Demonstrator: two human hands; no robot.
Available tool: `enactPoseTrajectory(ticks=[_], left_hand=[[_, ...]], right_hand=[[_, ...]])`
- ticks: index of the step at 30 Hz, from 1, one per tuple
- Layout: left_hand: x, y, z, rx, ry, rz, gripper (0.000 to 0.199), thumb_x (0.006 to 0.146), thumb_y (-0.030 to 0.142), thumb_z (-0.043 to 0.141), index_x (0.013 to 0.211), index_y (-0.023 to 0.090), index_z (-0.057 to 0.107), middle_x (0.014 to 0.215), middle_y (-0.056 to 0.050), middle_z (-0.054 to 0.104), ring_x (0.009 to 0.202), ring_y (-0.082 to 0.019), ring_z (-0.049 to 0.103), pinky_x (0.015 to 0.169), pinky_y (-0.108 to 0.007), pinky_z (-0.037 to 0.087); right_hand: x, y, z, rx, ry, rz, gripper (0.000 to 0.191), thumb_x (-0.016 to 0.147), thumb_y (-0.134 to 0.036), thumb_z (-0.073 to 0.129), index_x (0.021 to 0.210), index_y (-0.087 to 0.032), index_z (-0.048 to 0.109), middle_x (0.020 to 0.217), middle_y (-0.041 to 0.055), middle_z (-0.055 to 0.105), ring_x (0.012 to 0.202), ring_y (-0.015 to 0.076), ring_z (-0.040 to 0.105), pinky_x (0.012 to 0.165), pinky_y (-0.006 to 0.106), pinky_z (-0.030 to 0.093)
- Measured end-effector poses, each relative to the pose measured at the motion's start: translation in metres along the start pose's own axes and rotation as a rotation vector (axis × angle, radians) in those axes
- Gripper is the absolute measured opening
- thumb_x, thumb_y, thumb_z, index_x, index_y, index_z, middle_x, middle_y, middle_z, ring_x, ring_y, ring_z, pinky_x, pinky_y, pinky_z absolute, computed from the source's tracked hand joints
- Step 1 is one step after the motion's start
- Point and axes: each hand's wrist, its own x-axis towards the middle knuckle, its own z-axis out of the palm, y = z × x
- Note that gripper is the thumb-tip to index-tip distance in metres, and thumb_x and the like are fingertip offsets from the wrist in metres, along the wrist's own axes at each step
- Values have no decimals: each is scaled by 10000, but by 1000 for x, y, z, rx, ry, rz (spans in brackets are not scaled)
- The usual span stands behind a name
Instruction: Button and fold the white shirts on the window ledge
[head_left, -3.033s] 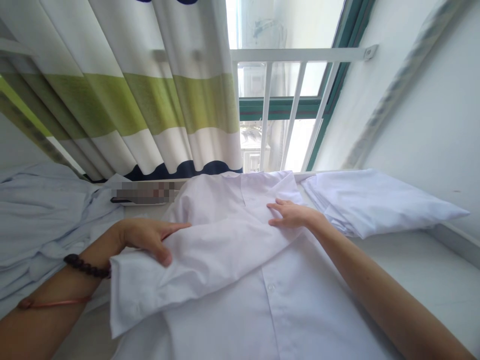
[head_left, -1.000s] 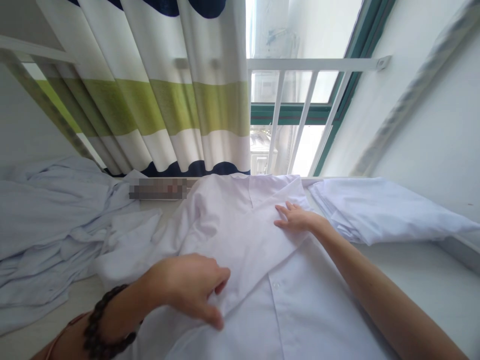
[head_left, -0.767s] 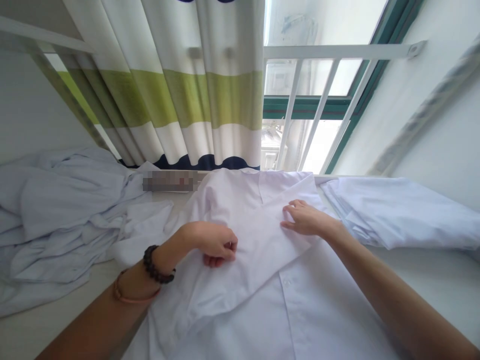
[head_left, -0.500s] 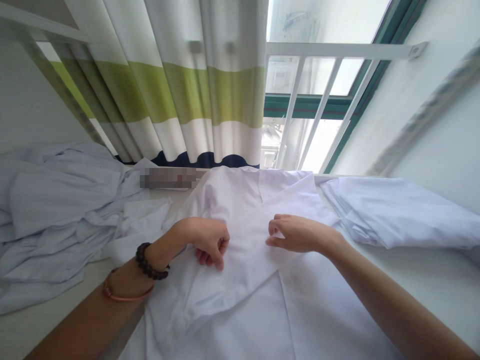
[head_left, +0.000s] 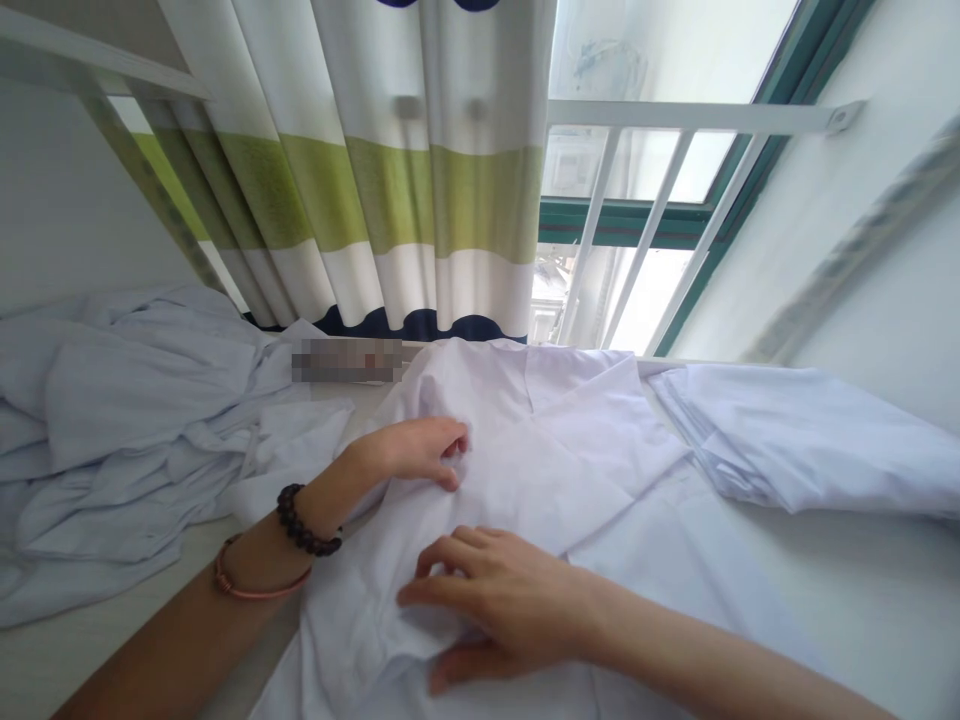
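Note:
A white garment, coat-like with one part folded across it, lies spread on the pale surface in front of me. My left hand rests on or just above its left part, thumb and bent fingers apart, nothing held. Dark beads and a thin reddish bracelet circle that wrist. Nearer to me, my right hand reaches across the cloth to the left, its fingers spread and lightly curled. The right thumb is held away from the other fingers. Whether the right palm presses on the garment is hidden.
Crumpled white clothes are heaped at the left. A folded white stack lies at the right. Behind are a blurred-out flat item, a green-banded curtain and a white railing before the window.
My right hand has swept left and toward me across the garment, its fingers now spread. My left hand has risen slightly away from me and loosened from a curled shape.

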Motion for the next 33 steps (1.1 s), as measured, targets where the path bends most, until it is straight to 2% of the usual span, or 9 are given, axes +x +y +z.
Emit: enactPoseTrajectory(ticks=[5,9,14,16,19,22,27,30,33], left_hand=[[-2,5,-1,-59,94,151,230,736,303,659,896,170,562,821,-5,539,722,-149,505,646,-243,394],[-5,10,-6,-317,124,194,366,874,535,481,886,176,553,780,-6,562,674,-137,505,606,-244,399],[-5,-1,-14,-684,-56,170,659,885,716,140,856,164,497,775,-44,564,654,-149,529,592,-277,434],[-9,-6,-17,-645,-66,201,617,839,753,268,935,179,474,863,-44,565,770,-167,550,677,-286,453],[-19,-4,-18,-361,-57,176,719,600,645,710,1102,228,410,1046,-37,533,949,-199,542,798,-289,441],[-28,13,-12,-129,-18,112,829,521,486,801,1181,246,361,1155,-47,495,1010,-222,530,811,-282,426],[-23,30,-4,15,223,189,217,790,235,487,1001,205,448,996,-26,567,815,-165,549,709,-265,400],[-13,22,-5,-6,317,156,135,806,196,430,928,204,487,844,-6,589,733,-158,555,664,-262,394],[-4,10,-8,-101,339,149,155,816,250,468,944,187,529,847,-15,615,744,-157,572,673,-252,414]], right_hand=[[1,0,0,94,70,33,164,889,-262,502,938,-188,640,860,36,651,751,156,556,738,271,423],[-1,15,-21,456,230,363,171,861,-259,510,708,-187,537,633,-35,504,571,97,437,565,222,360],[-2,44,-22,884,383,753,286,856,-398,485,657,-193,464,556,-54,425,475,88,407,461,218,305],[-3,50,-20,1022,437,835,287,836,-425,499,667,-195,468,545,-57,434,453,88,409,443,216,304],[-3,51,-22,1137,501,903,272,805,-403,517,640,-201,439,523,-71,386,434,76,370,421,208,275],[-3,49,-28,1163,513,947,229,771,-329,504,608,-206,401,504,-82,328,414,66,320,400,206,236],[-4,48,-27,1141,496,916,156,773,-345,513,737,-207,449,595,-69,408,487,85,400,445,212,307],[-5,50,-16,915,647,877,235,771,-361,567,892,-227,416,743,-48,453,599,106,445,518,225,370],[-7,51,-8,513,796,703,239,746,-227,562,928,-229,408,872,-6,432,738,133,456,639,256,425]])
